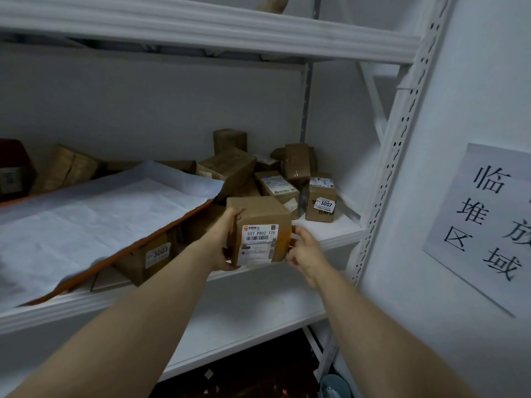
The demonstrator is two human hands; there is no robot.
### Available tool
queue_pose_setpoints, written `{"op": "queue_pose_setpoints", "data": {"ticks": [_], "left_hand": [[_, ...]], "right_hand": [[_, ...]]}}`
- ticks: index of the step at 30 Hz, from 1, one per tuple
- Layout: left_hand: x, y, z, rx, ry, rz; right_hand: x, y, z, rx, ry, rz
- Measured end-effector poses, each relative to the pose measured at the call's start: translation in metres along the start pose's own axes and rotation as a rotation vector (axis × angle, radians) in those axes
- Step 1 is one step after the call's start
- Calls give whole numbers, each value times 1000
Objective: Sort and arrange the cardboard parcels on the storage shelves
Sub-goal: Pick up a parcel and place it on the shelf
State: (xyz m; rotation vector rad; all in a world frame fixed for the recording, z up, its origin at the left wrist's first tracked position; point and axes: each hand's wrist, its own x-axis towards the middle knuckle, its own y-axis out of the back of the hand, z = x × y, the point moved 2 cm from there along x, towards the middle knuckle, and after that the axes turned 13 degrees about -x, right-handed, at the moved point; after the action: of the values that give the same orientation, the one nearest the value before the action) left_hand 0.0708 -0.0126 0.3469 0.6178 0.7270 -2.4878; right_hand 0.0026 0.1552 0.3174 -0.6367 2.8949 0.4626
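A cardboard parcel (260,228) with a white label reading 507 P802 T70 is held at the front edge of the middle shelf (330,234). My left hand (225,242) grips its left side. My right hand (304,254) touches its right lower edge, fingers curled against it. Behind it lies a heap of brown parcels (253,173), and a small box tagged 3007 (321,201) stands upright to the right. A box tagged 3003 (149,257) sits to the left under a white sheet.
A large white paper sheet (94,214) on an orange board covers the shelf's left part. More parcels (69,168) lean at the back left. The white upright post (399,133) and a paper sign (485,222) stand to the right. A lower shelf (244,320) is below.
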Motion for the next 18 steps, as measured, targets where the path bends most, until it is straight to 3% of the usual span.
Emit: {"op": "queue_pose_setpoints", "data": {"ticks": [6, 11, 14, 18], "left_hand": [[1, 1, 7, 276, -367, 77], [1, -12, 7, 631, -625, 146], [-3, -18, 6, 715, -673, 77], [-6, -17, 10, 642, -622, -14]], "right_hand": [[1, 3, -9, 109, 7, 82], [0, -6, -25, 40, 33, -77], [2, -5, -26, 14, 22, -121], [9, 1, -21, 89, 38, -82]]}}
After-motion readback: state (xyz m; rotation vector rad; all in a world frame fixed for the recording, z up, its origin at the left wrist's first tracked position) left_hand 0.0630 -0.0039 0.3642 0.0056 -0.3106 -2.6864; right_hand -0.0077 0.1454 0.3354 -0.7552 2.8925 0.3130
